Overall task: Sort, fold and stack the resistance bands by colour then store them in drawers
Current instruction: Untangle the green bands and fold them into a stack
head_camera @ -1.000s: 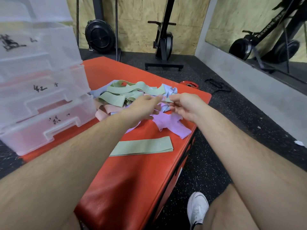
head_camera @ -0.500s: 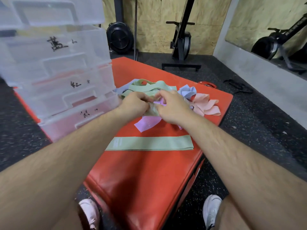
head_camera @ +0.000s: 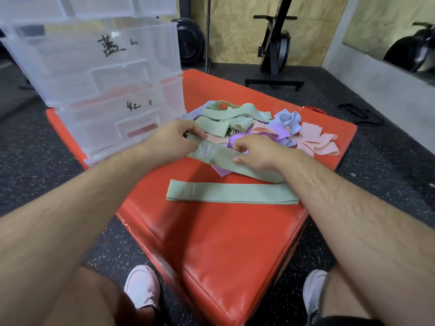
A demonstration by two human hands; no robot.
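A green band (head_camera: 219, 158) stretches between my two hands above the red padded box (head_camera: 226, 250). My left hand (head_camera: 174, 140) pinches its left end. My right hand (head_camera: 256, 154) grips it further along, and its right end drops behind my right wrist. A flat folded green band (head_camera: 231, 191) lies on the box just in front of my hands. Behind them is a tangled pile: green bands (head_camera: 230, 116), purple bands (head_camera: 237, 140), blue bands (head_camera: 287, 121) and pink bands (head_camera: 315, 142).
A clear plastic drawer unit (head_camera: 98, 88) with handwritten labels stands on the box's left rear, all visible drawers closed. Black speckled gym floor surrounds the box. An exercise machine (head_camera: 274, 48) stands behind, and my feet in white shoes (head_camera: 142, 285) flank the near corner.
My hands have drawn a green band out of the pile and pulled it toward me, over the purple band. The camera has shifted left and nearer the drawers.
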